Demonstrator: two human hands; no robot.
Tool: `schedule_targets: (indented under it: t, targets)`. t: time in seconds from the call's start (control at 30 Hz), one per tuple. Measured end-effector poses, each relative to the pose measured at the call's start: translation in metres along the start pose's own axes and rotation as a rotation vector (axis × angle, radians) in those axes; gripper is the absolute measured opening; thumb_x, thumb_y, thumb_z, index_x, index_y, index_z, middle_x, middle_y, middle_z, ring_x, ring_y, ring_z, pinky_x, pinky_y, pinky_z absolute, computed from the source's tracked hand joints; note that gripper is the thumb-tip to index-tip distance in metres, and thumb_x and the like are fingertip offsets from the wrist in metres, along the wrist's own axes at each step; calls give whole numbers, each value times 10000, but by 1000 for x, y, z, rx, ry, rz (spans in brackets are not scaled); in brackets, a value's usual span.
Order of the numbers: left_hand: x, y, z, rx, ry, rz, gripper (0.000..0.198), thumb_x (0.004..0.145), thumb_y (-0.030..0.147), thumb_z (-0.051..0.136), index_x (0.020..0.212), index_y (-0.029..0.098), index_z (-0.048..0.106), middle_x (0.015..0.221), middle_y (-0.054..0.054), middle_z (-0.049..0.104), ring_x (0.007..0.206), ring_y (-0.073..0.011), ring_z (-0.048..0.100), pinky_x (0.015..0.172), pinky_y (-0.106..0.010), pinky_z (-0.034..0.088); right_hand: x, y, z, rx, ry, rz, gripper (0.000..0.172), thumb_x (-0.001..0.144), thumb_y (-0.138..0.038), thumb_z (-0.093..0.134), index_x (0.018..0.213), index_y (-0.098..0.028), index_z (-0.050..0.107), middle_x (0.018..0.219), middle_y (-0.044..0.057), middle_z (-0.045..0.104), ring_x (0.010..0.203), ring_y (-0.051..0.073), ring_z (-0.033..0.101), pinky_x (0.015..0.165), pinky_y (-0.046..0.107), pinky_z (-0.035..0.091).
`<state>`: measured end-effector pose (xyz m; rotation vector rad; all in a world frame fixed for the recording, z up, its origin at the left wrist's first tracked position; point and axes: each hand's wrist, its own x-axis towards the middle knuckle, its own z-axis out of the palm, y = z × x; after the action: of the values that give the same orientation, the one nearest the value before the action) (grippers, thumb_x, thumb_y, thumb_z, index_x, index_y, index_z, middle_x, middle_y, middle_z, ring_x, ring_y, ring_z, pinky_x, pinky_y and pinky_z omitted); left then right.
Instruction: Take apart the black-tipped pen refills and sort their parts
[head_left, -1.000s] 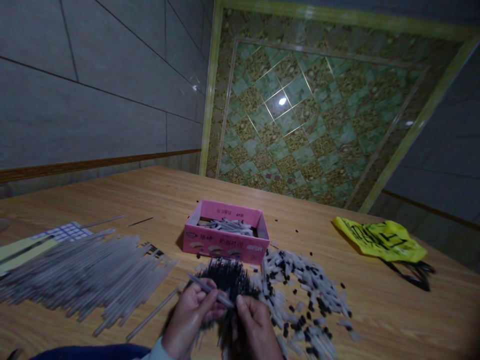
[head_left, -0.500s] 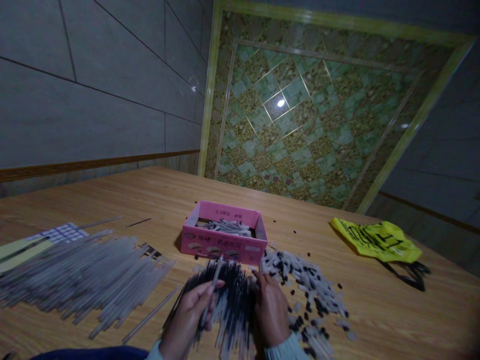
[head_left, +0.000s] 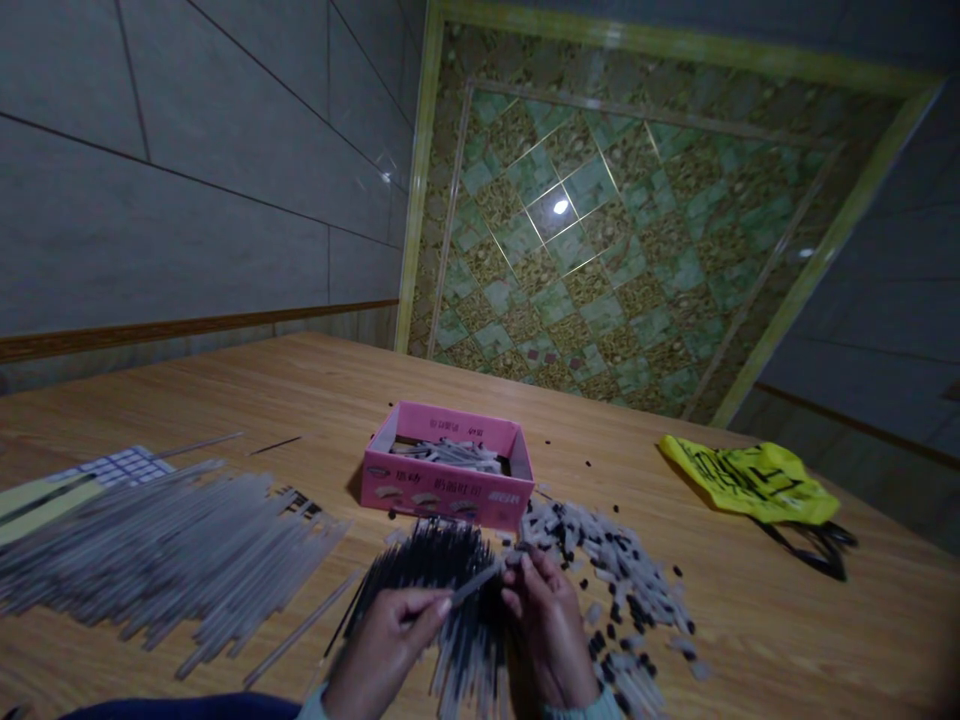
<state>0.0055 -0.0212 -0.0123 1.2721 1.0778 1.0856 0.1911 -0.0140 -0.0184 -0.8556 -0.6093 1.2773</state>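
Observation:
My left hand (head_left: 386,640) pinches a thin grey pen tube (head_left: 474,582) that points up and to the right. My right hand (head_left: 550,625) has its fingers closed at the tube's far tip, holding a small piece I cannot make out. Both hands hover over a fan of black pen refills (head_left: 442,580) lying on the wooden table (head_left: 300,390). Right of my hands spreads a heap of small white and black caps (head_left: 622,590).
A pink cardboard box (head_left: 448,490) with white pieces inside stands behind the refills. A big pile of grey tubes (head_left: 165,550) covers the left side, over printed sheets (head_left: 112,468). A yellow plastic bag (head_left: 750,480) lies at the right. Tiled walls rise behind the table.
The tube in my left hand has swung from pointing up to pointing right. My right hand has come off the cap heap and met the tube's tip.

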Motion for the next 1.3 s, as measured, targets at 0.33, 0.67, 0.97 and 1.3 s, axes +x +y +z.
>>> schedule_targets:
  t: [0.33,0.67,0.97,1.3]
  targets:
    - [2,-4,-4,188,-51,60,377,744,461,566,881,162,750,674,-44,689,670,-202,558,643,-272,422,-7,2,7,-200,-148,-47,278,747,-328,682,925,-146,572,662,-15,578,542,88,553,467,176,455]
    - [1,-6,-3,166,16,43,413,685,523,590,664,143,750,519,-21,627,550,-176,512,530,-242,381,-8,-7,2,-563,-288,-243,195,799,-349,589,801,-154,599,620,-36,489,535,105,451,483,207,365]
    - [-2,3,0,162,67,139,289,684,428,627,564,186,730,579,-51,666,618,-211,562,602,-261,426,-10,-6,8,-689,-248,-307,230,808,-359,555,703,-155,572,598,-42,436,587,122,392,541,217,322]
    - [-15,13,9,194,260,331,75,647,285,690,663,261,759,625,-76,656,636,-228,597,615,-263,463,-7,-2,6,-572,-200,-220,325,749,-401,619,563,-147,535,502,-49,409,502,98,343,475,213,278]
